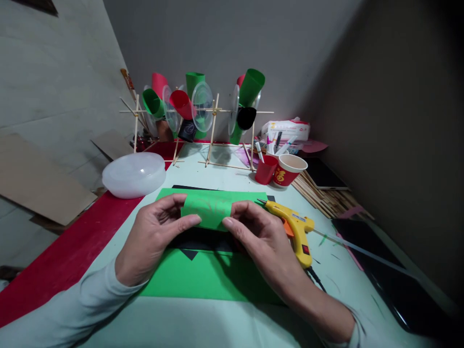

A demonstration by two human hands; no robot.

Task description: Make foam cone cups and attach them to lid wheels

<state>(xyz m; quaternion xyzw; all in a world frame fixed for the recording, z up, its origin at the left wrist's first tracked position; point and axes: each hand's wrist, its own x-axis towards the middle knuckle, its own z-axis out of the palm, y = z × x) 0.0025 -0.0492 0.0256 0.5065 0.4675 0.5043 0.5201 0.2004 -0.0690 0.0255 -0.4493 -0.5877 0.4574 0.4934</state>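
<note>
Between my two hands is a small green paper piece [206,210], bent into a curve, with faint marks on its face. My left hand [154,229] pinches its left end between thumb and fingers. At the right end, my right hand [263,237] grips it the same way. Below lie green sheets [206,280] with black paper [203,239] across them, partly hidden by my hands. Just beyond my right hand rests a yellow hot glue gun [299,224], its metal tip pointing left and a long glue stick [362,251] sticking out behind.
At the back stands a stick frame [213,125] carrying clear discs and red, green and black paper tubes. Left is a stack of translucent lids [134,174]. Right are a red cup [266,170], a paper cup [290,169], wooden sticks [315,193] and a dark glossy slab [391,270].
</note>
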